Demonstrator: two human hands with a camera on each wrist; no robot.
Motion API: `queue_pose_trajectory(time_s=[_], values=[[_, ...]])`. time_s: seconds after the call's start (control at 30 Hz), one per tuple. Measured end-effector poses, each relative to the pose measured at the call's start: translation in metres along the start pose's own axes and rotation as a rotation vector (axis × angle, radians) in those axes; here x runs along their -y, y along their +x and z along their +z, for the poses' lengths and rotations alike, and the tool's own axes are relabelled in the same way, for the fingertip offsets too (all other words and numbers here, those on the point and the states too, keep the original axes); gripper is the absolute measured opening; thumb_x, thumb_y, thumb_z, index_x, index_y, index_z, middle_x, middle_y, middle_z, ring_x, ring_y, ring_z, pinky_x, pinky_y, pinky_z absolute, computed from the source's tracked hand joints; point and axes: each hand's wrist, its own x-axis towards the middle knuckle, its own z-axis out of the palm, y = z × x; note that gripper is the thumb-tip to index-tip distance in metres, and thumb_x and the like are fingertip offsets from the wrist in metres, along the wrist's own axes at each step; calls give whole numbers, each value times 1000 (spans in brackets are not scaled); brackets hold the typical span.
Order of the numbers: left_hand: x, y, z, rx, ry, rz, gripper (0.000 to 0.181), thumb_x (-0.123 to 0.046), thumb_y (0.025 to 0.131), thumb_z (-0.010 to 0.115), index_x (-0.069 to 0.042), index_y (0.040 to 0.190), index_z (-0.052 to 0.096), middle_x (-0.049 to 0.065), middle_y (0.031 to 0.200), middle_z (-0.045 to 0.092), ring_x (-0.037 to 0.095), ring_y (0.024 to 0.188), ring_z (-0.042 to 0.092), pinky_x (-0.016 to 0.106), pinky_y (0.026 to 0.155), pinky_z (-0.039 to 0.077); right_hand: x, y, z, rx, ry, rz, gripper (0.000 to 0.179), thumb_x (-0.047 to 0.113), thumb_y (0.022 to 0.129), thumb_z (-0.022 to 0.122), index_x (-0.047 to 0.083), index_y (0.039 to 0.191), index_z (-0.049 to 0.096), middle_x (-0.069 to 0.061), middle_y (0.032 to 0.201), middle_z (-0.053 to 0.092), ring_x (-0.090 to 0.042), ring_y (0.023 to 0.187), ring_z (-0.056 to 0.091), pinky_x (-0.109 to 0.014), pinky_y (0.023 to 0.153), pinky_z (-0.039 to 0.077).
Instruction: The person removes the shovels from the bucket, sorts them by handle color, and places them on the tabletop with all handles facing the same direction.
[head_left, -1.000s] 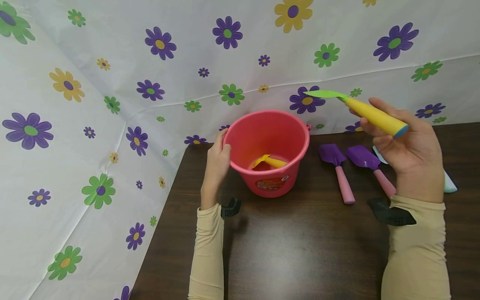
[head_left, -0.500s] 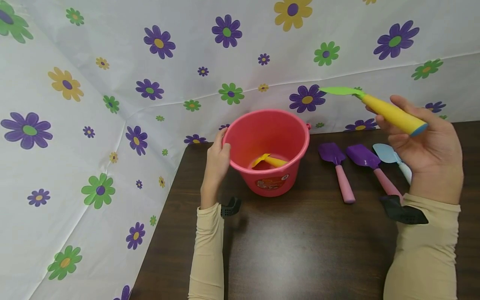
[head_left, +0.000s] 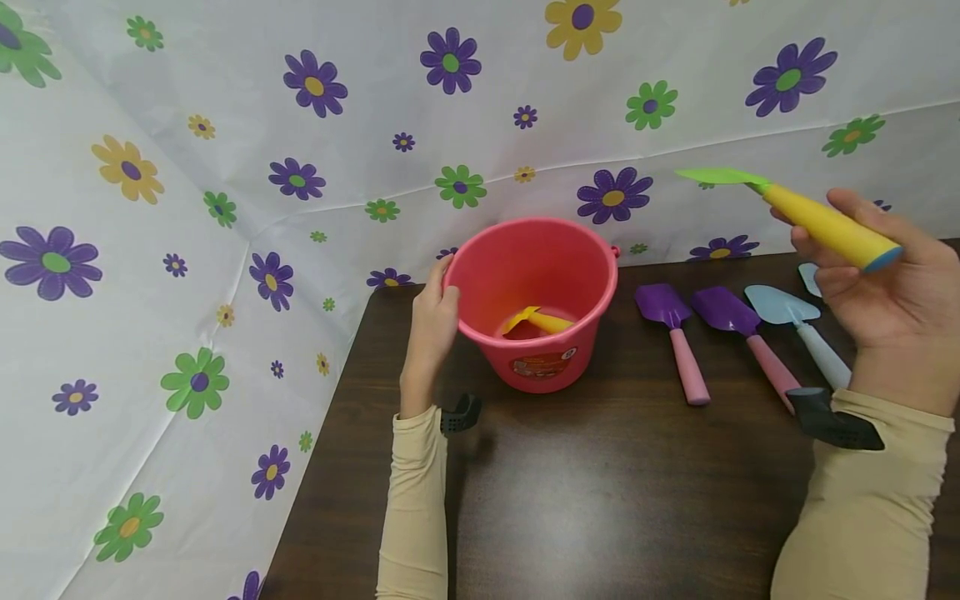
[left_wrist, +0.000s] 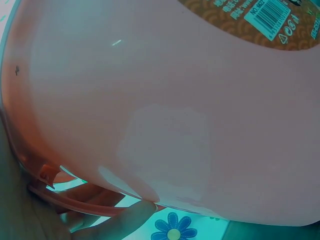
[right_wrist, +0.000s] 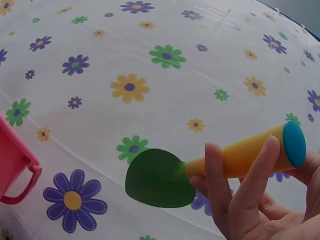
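A pink bucket [head_left: 536, 367] stands upright on the dark table, and a yellow tool [head_left: 551, 322] lies inside at its bottom. My left hand [head_left: 435, 321] holds the bucket's left rim; in the left wrist view its fingers [left_wrist: 132, 216] curl by the bucket's handle [left_wrist: 85, 206]. Raised over the table's right side, my right hand [head_left: 896, 283] grips a toy trowel by its yellow handle [head_left: 828, 227]. The trowel's green blade [head_left: 720, 176] points left, toward the bucket. In the right wrist view the blade [right_wrist: 159, 179] is broad and rounded, and the handle has a blue end cap [right_wrist: 295, 144].
Right of the bucket lie two purple shovels with pink handles, one [head_left: 675, 333] nearer it and one [head_left: 738, 333] farther. Beside them is a light blue trowel [head_left: 798, 321]; another pale blue piece [head_left: 810, 279] is mostly hidden behind my right hand. A flowered cloth [head_left: 337, 142] hangs behind.
My right hand has moved steadily to the right with the toy trowel, uncovering the light blue trowel beneath. The left hand and the bucket have stayed in place.
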Motion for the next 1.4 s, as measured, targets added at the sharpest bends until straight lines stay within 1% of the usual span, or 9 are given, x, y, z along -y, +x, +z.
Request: queue_pose_trajectory(time_s=[0.1, 0.47, 0.63, 0.73, 0.87, 1.0, 1.1, 1.23, 1.4], values=[[0, 0, 0, 1, -1, -2, 53, -15, 102, 43, -11, 155, 44, 13, 143, 60, 31, 114, 65, 46, 99, 56, 3, -1, -4, 15, 4, -13, 33, -6, 99, 58, 2, 131, 64, -15, 140, 56, -46, 92, 71, -42, 47, 58], [-1, -1, 0, -2, 8, -22, 54, -16, 102, 42, -12, 156, 44, 13, 144, 60, 31, 114, 66, 46, 99, 56, 11, -3, -11, 55, 118, -3, 27, -5, 101, 55, -7, 126, 66, -25, 138, 58, -52, 93, 70, -48, 49, 58], [-1, -1, -1, -4, 9, -21, 54, -15, 102, 43, -11, 155, 44, 13, 144, 59, 31, 115, 65, 46, 100, 56, 15, -3, -13, 22, 167, -1, 28, -7, 100, 56, -8, 125, 67, -23, 137, 59, -55, 97, 69, -51, 63, 62], [-1, 0, -1, -4, 13, -22, 54, -15, 102, 43, -11, 156, 44, 13, 144, 59, 32, 117, 64, 47, 101, 55, 17, -4, -16, 26, 217, 29, 29, -8, 100, 55, -7, 127, 66, -23, 138, 58, -58, 104, 67, -55, 73, 61], [-1, -1, -1, -8, 20, -24, 54, -15, 102, 43, -11, 156, 44, 14, 144, 59, 33, 117, 64, 47, 102, 54, 21, -5, -20, 49, 252, 66, 28, -6, 102, 52, -5, 129, 63, -28, 139, 57, -59, 108, 64, -58, 78, 59], [-1, -1, -1, -9, 22, -25, 54, -16, 102, 43, -11, 155, 44, 14, 144, 60, 32, 116, 65, 47, 101, 55, 26, -4, -24, 51, 234, 54, 29, -6, 103, 53, 1, 130, 61, -28, 137, 58, -57, 106, 66, -58, 78, 60], [-1, -1, -1, -9, 23, -24, 54, -16, 102, 42, -11, 155, 44, 14, 143, 60, 31, 116, 65, 46, 101, 55, 31, -4, -28, 40, 200, 7, 33, -8, 102, 52, 5, 131, 59, -25, 136, 59, -56, 103, 68, -56, 75, 62], [-2, -1, -1, -9, 21, -22, 54, -16, 101, 42, -11, 155, 44, 14, 143, 60, 31, 116, 65, 47, 101, 55, 38, -3, -31, 4, 147, -59, 43, -11, 99, 52, 11, 135, 59, -17, 135, 60, -52, 102, 69, -51, 72, 63], [-2, 0, 0, -4, 11, -23, 55, -16, 102, 43, -11, 156, 43, 13, 145, 59, 31, 118, 64, 47, 101, 55, 44, -2, -36, 13, 71, -105, 53, -14, 99, 49, 17, 142, 56, -8, 136, 57, -49, 102, 71, -47, 72, 64]])
